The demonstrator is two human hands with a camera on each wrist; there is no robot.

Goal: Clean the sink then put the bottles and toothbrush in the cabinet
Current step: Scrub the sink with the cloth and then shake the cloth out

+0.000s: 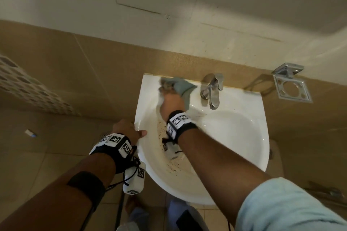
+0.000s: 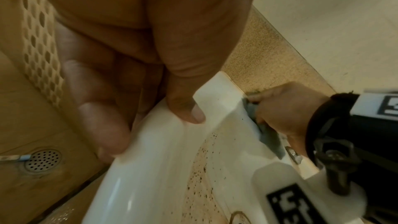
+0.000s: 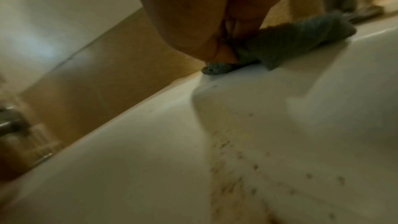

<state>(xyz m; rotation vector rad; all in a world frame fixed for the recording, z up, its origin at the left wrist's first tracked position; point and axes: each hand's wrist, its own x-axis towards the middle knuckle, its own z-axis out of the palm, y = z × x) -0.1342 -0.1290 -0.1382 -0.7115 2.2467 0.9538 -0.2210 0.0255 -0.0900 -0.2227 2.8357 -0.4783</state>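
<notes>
right hand [image 1: 171, 99] gripping grey cloth [image 1: 183, 86], sink [image 1: 249, 137] back-left ledge, trailing toward faucet [image 1: 213, 90]

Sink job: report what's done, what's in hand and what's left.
Done: nothing looks finished. In hand: the right hand presses a grey cloth on the sink rim's back left corner, beside the tap; the left hand grips the left rim. Left: dark specks in the basin. No bottles, toothbrush or cabinet are in view.
</notes>
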